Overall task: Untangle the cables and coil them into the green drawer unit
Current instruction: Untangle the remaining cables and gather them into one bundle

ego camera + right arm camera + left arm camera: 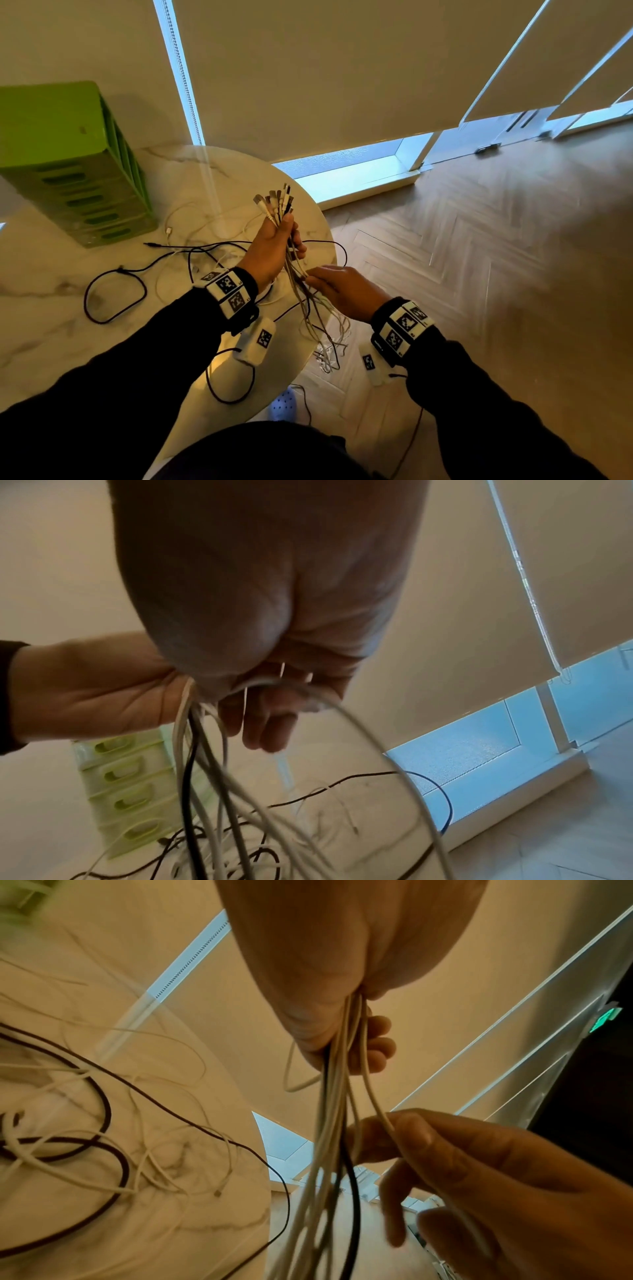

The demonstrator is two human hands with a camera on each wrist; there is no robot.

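My left hand [274, 246] is fisted around a bundle of cables [294, 274], plug ends [275, 202] fanned upward so I can tell one lead from another, while the tails hang past the bench [51, 308] rim toward the floor, which lets their weight pull them straight. Just below, at about 5 o'clock from that fist, my right hand [342, 291] pinches a single white cable [377, 1107] between thumb and fingertip, I judge to draw it free of the bunch; motion blur keeps me from saying whether more than one strand is caught. More black and white loose cables [116, 294] sprawl on the bench at 9 o'clock. The green drawer unit [68, 161] stands at 10 o'clock, well apart, drawers seemingly closed.
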